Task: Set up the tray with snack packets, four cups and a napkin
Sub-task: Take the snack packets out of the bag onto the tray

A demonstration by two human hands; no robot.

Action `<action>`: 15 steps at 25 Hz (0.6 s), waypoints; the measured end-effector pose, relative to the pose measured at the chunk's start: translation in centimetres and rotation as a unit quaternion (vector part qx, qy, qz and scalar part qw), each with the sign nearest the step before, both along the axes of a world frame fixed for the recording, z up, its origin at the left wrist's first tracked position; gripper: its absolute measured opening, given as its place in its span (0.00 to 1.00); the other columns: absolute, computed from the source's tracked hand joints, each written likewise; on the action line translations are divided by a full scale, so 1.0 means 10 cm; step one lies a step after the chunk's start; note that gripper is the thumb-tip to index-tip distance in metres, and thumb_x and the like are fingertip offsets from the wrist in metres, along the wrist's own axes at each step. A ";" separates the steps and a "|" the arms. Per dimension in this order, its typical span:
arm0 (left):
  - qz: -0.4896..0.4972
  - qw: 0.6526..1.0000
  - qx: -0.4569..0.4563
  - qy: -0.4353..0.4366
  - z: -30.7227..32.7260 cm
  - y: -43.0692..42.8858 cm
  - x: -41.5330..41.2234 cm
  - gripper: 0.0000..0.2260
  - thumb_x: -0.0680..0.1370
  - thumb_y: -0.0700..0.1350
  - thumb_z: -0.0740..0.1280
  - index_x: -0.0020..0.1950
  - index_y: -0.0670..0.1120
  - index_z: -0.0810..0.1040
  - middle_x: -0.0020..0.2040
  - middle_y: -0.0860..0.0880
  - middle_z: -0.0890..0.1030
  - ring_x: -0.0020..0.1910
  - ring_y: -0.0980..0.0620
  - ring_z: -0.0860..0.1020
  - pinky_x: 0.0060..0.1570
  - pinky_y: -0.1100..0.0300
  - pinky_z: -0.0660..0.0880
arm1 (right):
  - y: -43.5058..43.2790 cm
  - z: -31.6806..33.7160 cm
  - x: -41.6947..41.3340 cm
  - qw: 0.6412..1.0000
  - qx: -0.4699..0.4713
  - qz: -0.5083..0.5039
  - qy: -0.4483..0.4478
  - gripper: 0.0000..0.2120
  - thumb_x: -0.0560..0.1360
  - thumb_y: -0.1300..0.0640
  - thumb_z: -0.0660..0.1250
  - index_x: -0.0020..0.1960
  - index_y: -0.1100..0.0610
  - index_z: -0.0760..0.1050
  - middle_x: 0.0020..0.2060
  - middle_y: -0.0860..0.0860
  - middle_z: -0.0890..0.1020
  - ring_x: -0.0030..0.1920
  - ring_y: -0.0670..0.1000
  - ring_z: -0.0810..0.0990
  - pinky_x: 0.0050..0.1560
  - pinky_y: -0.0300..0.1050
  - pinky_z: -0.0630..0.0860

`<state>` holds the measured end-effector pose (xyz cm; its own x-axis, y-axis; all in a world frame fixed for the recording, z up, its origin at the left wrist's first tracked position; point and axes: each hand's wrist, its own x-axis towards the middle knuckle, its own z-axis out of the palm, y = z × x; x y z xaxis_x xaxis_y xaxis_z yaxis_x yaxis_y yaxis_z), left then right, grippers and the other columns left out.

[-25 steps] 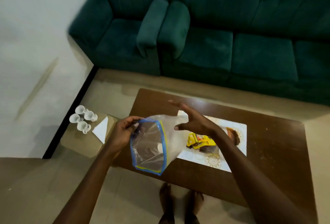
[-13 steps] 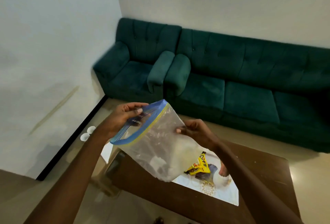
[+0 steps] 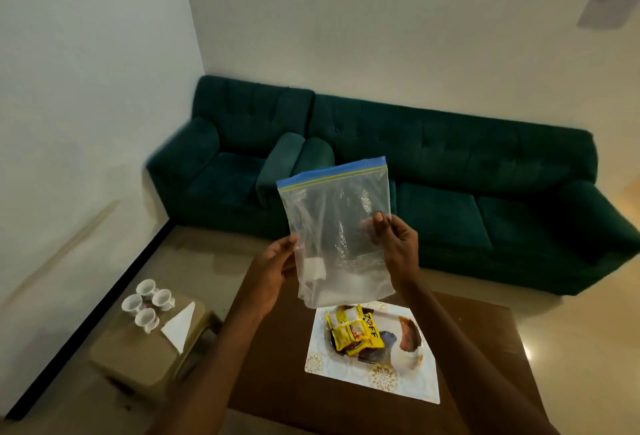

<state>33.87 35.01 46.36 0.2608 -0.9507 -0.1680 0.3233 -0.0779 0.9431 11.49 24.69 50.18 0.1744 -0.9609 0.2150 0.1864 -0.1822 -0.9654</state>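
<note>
Tray (image 3: 381, 384) carries snack packets (image 3: 353, 330); left grip (image 3: 277, 271) and right grip (image 3: 394, 244) each pinch the clear zip bag (image 3: 339, 223).

Plain white walls (image 3: 381, 18) meet in a corner at 11 o'clock. Dark green tufted fabric sofa (image 3: 485, 164) at 3, w/ matching armchair (image 3: 225, 157) at 9. Glossy beige floor (image 3: 207, 261); black skirting strip (image 3: 104, 303) at 8. Dark brown wooden coffee table (image 3: 277, 400) at 6, low tan side table (image 3: 131, 362) at 7.
</note>
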 end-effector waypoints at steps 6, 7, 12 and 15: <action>0.088 0.995 0.047 -0.020 0.01 -0.17 -0.28 0.15 0.85 0.44 0.63 0.64 0.32 0.74 0.57 0.38 0.84 0.54 0.40 0.82 0.56 0.44 0.78 | 0.07 -0.11 -0.22 0.996 0.037 -0.075 -0.013 0.14 0.84 0.59 0.63 0.54 0.72 0.79 0.38 0.53 0.82 0.36 0.45 0.78 0.38 0.38 0.78; 0.097 0.994 0.050 -0.021 0.04 -0.20 -0.30 0.14 0.85 0.44 0.62 0.63 0.33 0.74 0.55 0.39 0.85 0.53 0.41 0.83 0.56 0.44 0.79 | 0.07 -0.13 -0.25 0.996 0.042 -0.084 -0.014 0.15 0.84 0.59 0.63 0.55 0.72 0.79 0.40 0.56 0.82 0.38 0.47 0.79 0.39 0.39 0.79; 0.093 0.987 0.041 0.123 0.14 -0.34 -0.20 0.03 0.83 0.37 0.64 0.56 0.39 0.76 0.47 0.41 0.84 0.45 0.49 0.83 0.55 0.53 0.78 | 0.04 -0.25 -0.33 0.992 0.063 -0.108 0.000 0.15 0.84 0.58 0.65 0.51 0.72 0.78 0.39 0.59 0.77 0.39 0.54 0.74 0.39 0.45 0.75; 0.102 0.986 0.026 0.129 0.20 -0.38 -0.13 0.08 0.80 0.34 0.69 0.57 0.40 0.74 0.44 0.44 0.84 0.42 0.50 0.84 0.53 0.55 0.81 | 0.02 -0.23 -0.37 0.988 0.092 -0.127 0.004 0.12 0.82 0.58 0.68 0.59 0.67 0.76 0.44 0.57 0.83 0.44 0.55 0.81 0.41 0.45 0.82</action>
<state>32.60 31.24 48.36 0.3886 -0.8707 -0.3015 0.5659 -0.0327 0.8238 7.74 24.86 47.91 -0.0769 -0.9965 0.0329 0.1488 -0.0441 -0.9879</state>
